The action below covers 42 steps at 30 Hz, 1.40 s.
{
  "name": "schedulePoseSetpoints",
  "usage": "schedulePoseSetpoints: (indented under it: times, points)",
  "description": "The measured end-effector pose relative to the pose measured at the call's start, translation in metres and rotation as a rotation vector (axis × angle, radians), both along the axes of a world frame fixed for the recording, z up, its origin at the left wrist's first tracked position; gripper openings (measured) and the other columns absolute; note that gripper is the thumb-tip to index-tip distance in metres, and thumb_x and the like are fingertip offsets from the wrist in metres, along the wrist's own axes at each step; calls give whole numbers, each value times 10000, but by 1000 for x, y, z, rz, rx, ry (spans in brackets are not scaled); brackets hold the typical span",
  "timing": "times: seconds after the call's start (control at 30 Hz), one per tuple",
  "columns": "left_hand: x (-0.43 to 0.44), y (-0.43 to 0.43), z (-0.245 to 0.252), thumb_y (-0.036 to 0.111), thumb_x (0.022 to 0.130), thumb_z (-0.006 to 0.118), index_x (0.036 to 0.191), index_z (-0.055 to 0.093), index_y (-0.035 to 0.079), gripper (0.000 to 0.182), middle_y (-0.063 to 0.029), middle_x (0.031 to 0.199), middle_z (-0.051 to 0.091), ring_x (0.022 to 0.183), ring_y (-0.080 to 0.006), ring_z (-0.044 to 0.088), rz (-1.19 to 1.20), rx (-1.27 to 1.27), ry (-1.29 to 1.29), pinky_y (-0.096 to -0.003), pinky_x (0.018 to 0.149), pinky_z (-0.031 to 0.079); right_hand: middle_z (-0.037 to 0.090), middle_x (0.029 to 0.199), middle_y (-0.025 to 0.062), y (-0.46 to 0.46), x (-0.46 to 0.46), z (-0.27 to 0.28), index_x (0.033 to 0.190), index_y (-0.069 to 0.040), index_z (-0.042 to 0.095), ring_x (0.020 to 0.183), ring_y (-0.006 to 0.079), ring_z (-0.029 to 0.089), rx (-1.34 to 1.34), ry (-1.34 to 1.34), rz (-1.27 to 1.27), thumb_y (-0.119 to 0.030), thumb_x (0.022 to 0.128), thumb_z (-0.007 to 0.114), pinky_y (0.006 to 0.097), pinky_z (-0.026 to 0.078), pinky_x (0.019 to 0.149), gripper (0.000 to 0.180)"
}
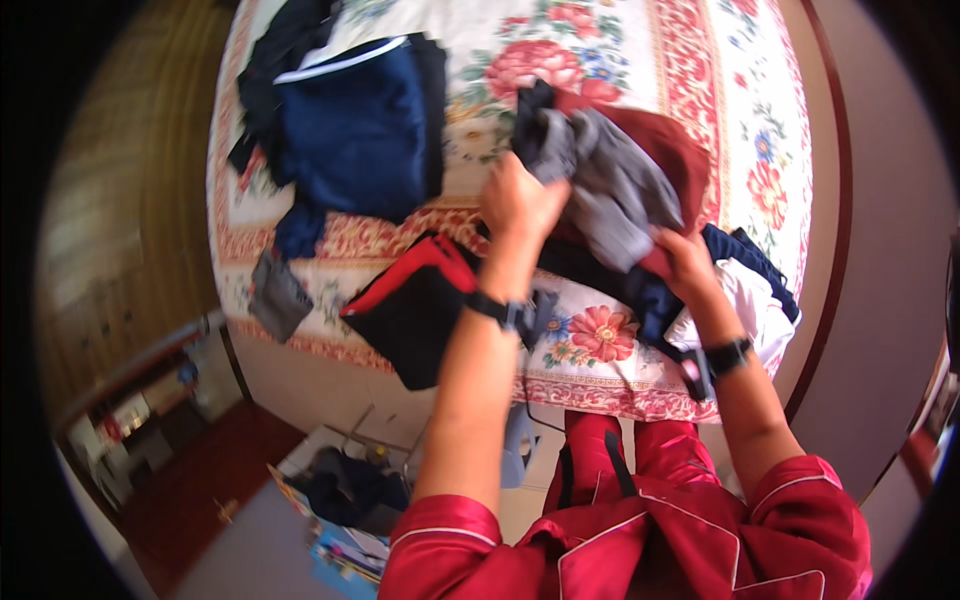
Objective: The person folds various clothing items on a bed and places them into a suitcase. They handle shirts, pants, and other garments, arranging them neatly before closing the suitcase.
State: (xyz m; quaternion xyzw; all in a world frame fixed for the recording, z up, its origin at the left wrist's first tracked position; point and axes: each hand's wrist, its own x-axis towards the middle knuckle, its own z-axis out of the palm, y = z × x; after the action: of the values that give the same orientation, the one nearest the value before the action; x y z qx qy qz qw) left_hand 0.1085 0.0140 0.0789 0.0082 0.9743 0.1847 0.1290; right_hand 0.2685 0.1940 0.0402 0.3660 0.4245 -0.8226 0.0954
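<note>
Over the bed, my left hand (525,196) grips a grey garment (626,180) near its bunched end, where a black cloth (534,101) shows too. My right hand (686,259) closes on the edge of a maroon garment (679,142), close to the lower end of the grey one. Motion blurs both hands, and the grey cloth partly covers the maroon. Beneath my right hand lies dark blue clothing (652,300), beside a crumpled white garment (750,307). A folded black and red garment (409,322) rests left of my left forearm.
A flowered cloth (604,334) covers the bed. Blue folded clothing (352,135) lies at left, with black clothing (270,82) behind and a small grey cloth (279,296) nearer the edge. Below stands a box (341,555) with dark clothes. A thin cable (536,414) hangs before me.
</note>
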Motion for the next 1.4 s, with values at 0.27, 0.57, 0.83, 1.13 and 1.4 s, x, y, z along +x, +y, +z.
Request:
schedulePoseSetpoints:
  times: [0.27, 0.57, 0.83, 1.13, 1.4]
  points:
    - [252, -81, 86, 392, 621, 799, 960, 600, -34, 580, -229, 932, 650, 904, -391, 626, 466, 207, -117, -434, 784, 490, 617, 1077, 65, -8, 136, 114, 1228, 8, 531, 961, 171, 593, -38, 62, 421, 63, 725, 608, 297, 466, 860, 511]
    - [507, -130, 186, 351, 652, 796, 1007, 603, -69, 583, -209, 981, 670, 912, -305, 653, 1085, 321, -42, -370, 809, 492, 561, 1219, 48, -66, 216, 167, 1381, -83, 407, 1089, 174, 532, -274, 344, 1092, 81, 724, 669, 313, 441, 924, 727]
    - [676, -115, 197, 259, 680, 769, 1077, 612, -44, 524, -149, 999, 675, 921, -241, 643, 1319, 748, 90, -333, 830, 488, 584, 1214, 74, -98, 290, 208, 1380, -74, 402, 1135, 185, 521, -328, 347, 1435, 57, 691, 701, 325, 417, 974, 762]
    - [895, -20, 202, 270, 707, 744, 1088, 608, -36, 506, -149, 1013, 665, 962, -267, 627, 1688, 691, 404, -352, 850, 481, 590, 1173, 77, -160, 427, 232, 1299, -17, 477, 1070, 183, 549, -245, 224, 2052, 42, 691, 672, 312, 433, 918, 641]
    - [1041, 99, 236, 114, 739, 736, 1181, 552, -25, 498, -100, 1081, 639, 960, -198, 611, 2010, 1082, 900, -313, 848, 487, 604, 1156, 82, -167, 580, 244, 1272, -22, 503, 1039, 195, 568, -216, 178, 2438, 19, 692, 680, 314, 449, 894, 608]
